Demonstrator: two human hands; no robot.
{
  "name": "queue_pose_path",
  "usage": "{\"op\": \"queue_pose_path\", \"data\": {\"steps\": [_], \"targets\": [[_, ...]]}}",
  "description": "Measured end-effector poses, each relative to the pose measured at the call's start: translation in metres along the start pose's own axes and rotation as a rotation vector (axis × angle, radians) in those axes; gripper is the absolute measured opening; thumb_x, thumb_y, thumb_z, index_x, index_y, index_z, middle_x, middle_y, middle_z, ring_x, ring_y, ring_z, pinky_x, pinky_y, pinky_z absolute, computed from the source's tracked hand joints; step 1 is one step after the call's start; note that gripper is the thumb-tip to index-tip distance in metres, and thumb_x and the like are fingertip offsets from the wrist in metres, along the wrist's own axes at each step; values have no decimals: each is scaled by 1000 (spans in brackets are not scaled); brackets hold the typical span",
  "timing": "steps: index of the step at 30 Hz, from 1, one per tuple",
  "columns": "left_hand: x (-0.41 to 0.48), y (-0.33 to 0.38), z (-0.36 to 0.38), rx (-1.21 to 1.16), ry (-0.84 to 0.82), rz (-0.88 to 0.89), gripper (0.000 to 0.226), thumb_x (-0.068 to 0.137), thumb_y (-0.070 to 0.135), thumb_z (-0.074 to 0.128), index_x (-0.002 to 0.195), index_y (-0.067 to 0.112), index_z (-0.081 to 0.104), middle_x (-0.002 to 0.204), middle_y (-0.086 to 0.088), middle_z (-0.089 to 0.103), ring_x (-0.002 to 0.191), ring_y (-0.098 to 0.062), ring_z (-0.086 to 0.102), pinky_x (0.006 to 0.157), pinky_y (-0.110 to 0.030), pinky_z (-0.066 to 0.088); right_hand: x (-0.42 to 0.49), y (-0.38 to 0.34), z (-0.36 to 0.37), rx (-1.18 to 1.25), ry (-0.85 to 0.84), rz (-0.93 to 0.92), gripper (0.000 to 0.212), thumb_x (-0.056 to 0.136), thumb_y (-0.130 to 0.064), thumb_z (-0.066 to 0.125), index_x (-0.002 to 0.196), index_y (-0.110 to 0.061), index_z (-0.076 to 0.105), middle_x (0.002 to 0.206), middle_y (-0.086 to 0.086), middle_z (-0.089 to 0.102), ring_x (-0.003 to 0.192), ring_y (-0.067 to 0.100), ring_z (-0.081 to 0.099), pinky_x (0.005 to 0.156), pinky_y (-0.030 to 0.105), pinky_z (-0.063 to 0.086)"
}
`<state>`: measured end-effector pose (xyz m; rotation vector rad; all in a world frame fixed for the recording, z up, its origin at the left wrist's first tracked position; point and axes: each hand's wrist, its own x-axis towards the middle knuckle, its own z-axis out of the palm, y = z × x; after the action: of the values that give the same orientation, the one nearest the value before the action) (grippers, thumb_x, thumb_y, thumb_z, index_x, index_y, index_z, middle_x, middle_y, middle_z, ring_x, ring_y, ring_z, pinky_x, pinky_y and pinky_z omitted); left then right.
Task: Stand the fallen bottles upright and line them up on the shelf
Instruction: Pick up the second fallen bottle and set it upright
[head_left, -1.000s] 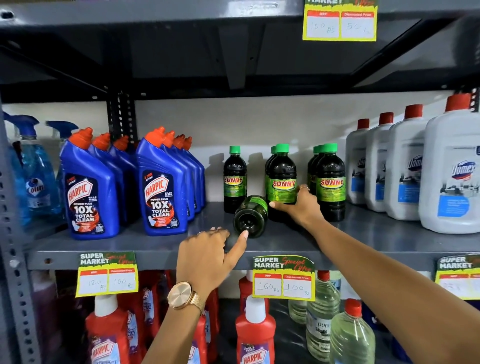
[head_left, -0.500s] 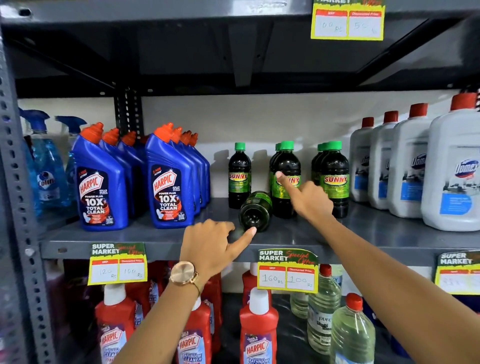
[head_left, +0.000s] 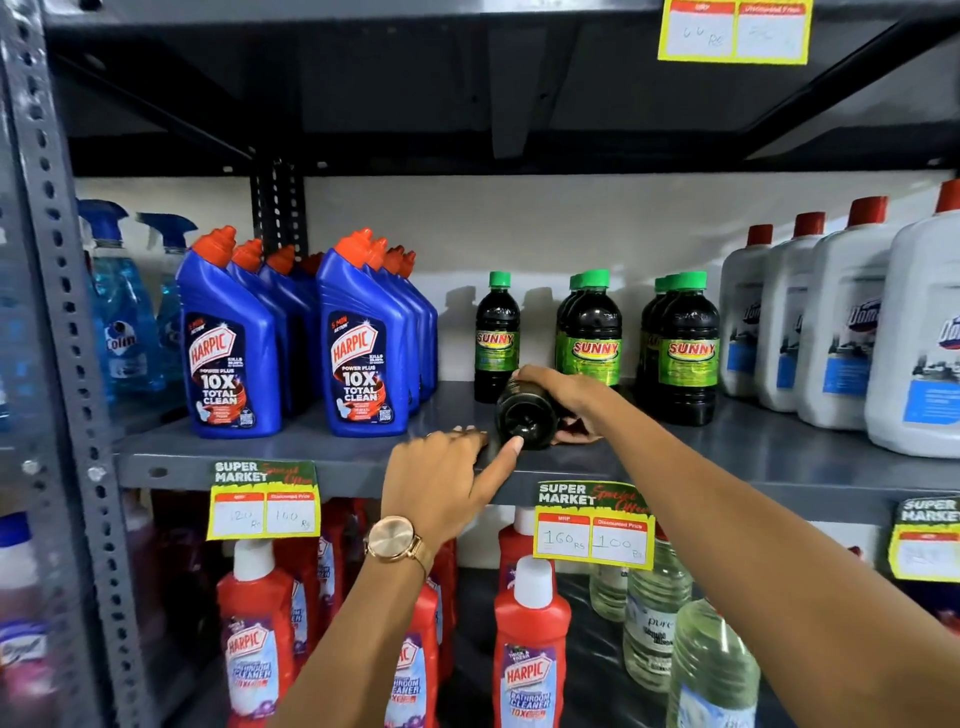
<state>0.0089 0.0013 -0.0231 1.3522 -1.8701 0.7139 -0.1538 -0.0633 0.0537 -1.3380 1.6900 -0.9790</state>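
Observation:
A dark Sunny bottle (head_left: 524, 421) lies on its side on the grey shelf (head_left: 322, 452), its round base facing me. My right hand (head_left: 563, 397) wraps over its top and far side, gripping it. My left hand (head_left: 441, 480), with a gold watch on the wrist, is at the shelf's front edge, its thumb tip touching the bottle's base. Behind stand upright Sunny bottles with green caps: a single one (head_left: 497, 338), a middle group (head_left: 592, 332) and a right group (head_left: 685, 348).
Blue Harpic bottles (head_left: 358, 343) stand in rows to the left, white Domex jugs (head_left: 852, 322) to the right. A slotted steel post (head_left: 57, 312) runs down the left. Price tags (head_left: 595, 525) hang off the shelf edge. Red Harpic and clear bottles fill the shelf below.
My right hand came down from the standing middle bottle and closed over the fallen bottle. My left thumb stays at its base. The camera moved closer.

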Motion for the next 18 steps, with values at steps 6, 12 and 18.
{"op": "queue_pose_path", "data": {"steps": [6,12,18], "targets": [[-1,0,1,-16,-4,-7,63,89,67,20,67,21,58,63,2,64,58,-18,60,48,-28,26,-6,13,4,212,118,-345,46,77,-55,69,68,-13,54,66,0,57,59,14,57,40,20,43],[1,0,0,-32,6,-18,65,87,67,18,72,22,62,68,2,67,63,-18,63,49,-28,29,2,3,21,42,246,-596,42,71,-53,77,73,-17,57,66,-8,54,62,10,52,57,23,38],[2,0,1,-2,-11,-18,64,87,67,21,71,21,63,66,1,67,61,-20,63,48,-27,28,19,-15,36,-128,269,-469,93,55,-61,83,123,-5,52,115,8,63,105,25,64,85,36,54]]}}
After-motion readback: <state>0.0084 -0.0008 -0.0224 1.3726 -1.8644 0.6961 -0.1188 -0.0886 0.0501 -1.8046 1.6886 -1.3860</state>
